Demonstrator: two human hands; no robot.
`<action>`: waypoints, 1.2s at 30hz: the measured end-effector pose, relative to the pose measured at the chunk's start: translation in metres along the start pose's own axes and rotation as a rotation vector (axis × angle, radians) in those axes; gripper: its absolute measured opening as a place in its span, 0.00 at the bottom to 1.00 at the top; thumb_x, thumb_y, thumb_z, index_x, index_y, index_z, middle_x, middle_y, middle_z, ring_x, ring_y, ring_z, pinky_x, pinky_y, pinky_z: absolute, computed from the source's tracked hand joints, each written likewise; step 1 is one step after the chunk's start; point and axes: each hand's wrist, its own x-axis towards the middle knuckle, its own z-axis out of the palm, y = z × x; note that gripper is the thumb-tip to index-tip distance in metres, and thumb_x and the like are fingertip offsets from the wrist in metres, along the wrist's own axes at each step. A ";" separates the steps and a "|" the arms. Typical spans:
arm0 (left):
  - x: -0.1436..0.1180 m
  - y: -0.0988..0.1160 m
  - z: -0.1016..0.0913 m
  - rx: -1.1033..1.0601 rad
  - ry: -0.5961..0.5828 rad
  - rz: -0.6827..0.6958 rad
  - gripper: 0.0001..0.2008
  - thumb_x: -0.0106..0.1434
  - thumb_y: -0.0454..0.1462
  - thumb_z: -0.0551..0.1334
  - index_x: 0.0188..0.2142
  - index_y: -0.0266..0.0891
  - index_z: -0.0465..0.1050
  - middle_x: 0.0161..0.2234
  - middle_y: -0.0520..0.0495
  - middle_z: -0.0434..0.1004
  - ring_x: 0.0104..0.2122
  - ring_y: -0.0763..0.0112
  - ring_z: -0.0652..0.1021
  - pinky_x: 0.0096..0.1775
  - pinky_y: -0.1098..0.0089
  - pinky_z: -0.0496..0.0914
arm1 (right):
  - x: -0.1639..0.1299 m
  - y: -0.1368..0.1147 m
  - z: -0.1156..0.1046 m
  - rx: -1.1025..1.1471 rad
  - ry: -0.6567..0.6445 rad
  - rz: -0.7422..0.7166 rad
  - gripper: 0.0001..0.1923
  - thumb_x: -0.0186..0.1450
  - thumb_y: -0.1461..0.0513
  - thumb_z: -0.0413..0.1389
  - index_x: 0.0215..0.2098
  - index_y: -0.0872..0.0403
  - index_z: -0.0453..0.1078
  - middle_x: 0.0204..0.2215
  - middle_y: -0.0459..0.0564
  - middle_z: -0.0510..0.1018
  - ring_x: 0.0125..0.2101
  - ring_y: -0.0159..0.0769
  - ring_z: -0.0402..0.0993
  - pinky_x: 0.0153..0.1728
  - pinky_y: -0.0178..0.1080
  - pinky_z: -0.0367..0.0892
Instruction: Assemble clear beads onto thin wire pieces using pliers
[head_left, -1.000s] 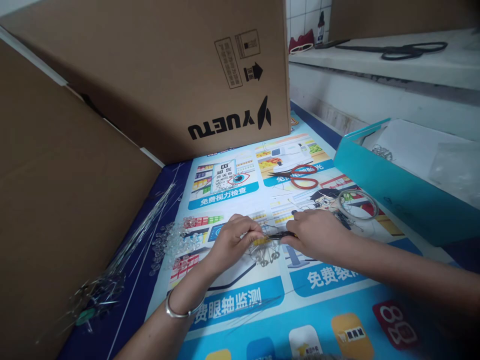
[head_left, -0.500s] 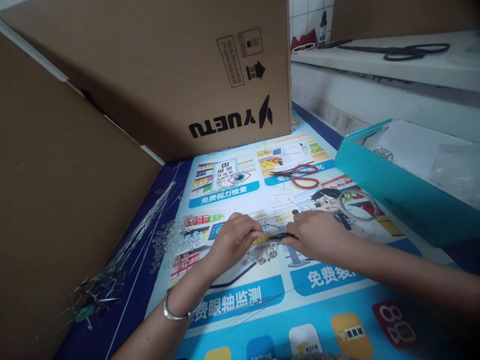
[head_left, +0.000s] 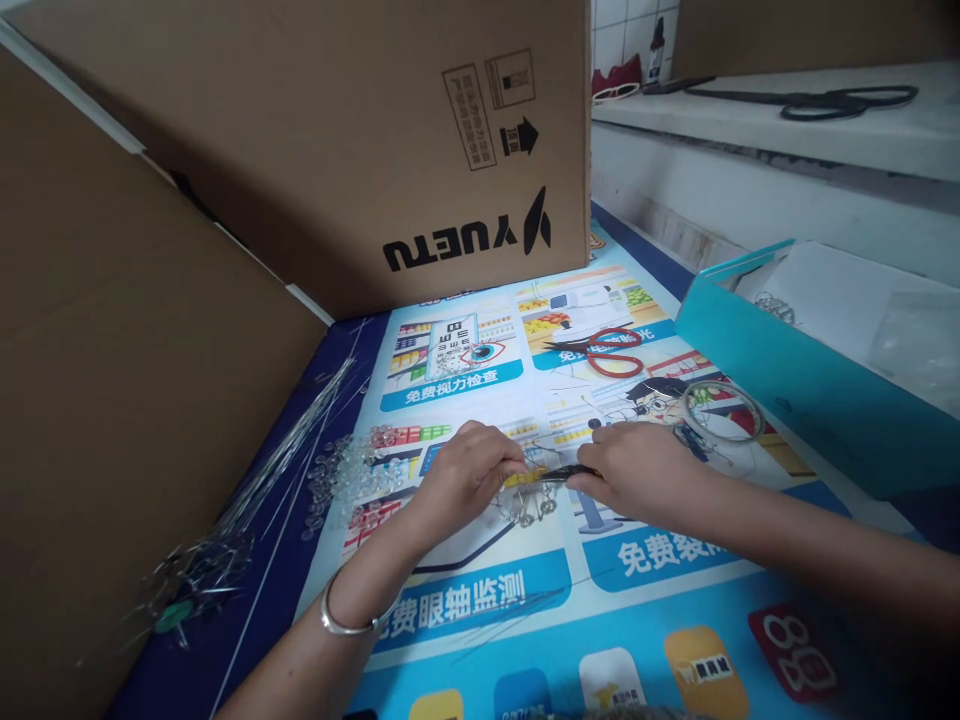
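My left hand (head_left: 469,475) is closed in a pinch at the middle of the printed mat. Between its fingertips is a beaded wire piece (head_left: 536,512), with several clear round beads hanging below; a yellow part (head_left: 525,478) shows beside the fingertips. Closed around dark pliers (head_left: 568,472), my right hand (head_left: 626,462) faces it from the right. The pliers' narrow tips point left and reach the yellow part; the exact contact is too small to make out. Thin wires stick up between the two hands. Most of the pliers' handles are hidden in my right palm.
Loose clear beads (head_left: 337,485) lie left of my left hand, by a bundle of thin wires (head_left: 289,450). Red-handled scissors (head_left: 615,352) and a tape roll (head_left: 724,411) lie beyond my right hand. Cardboard boxes (head_left: 300,130) wall the back and left; a teal box (head_left: 787,400) stands right.
The view has shifted slightly. My right hand has drawn a little to the right, and more of the yellow part and the pliers' tips shows. Both hands keep their hold.
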 end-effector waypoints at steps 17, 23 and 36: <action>-0.003 -0.003 0.007 -0.117 0.216 0.000 0.03 0.59 0.30 0.59 0.33 0.37 0.68 0.28 0.48 0.73 0.30 0.72 0.71 0.34 0.70 0.65 | -0.003 0.026 -0.020 -0.057 0.008 -0.024 0.22 0.63 0.48 0.41 0.33 0.53 0.70 0.30 0.52 0.75 0.30 0.40 0.69 0.26 0.37 0.53; -0.002 0.000 0.004 -0.160 0.242 -0.013 0.02 0.58 0.30 0.60 0.32 0.37 0.70 0.28 0.48 0.74 0.30 0.72 0.72 0.33 0.70 0.66 | -0.004 0.026 -0.027 -0.028 0.181 -0.080 0.21 0.65 0.49 0.42 0.35 0.53 0.69 0.32 0.52 0.73 0.34 0.40 0.66 0.32 0.38 0.54; -0.004 0.007 0.008 -0.265 0.266 -0.034 0.05 0.58 0.28 0.59 0.33 0.37 0.71 0.29 0.47 0.74 0.31 0.71 0.73 0.33 0.69 0.67 | -0.008 0.005 -0.015 -0.225 0.379 -0.113 0.14 0.65 0.54 0.46 0.32 0.53 0.68 0.28 0.51 0.70 0.32 0.40 0.62 0.30 0.40 0.46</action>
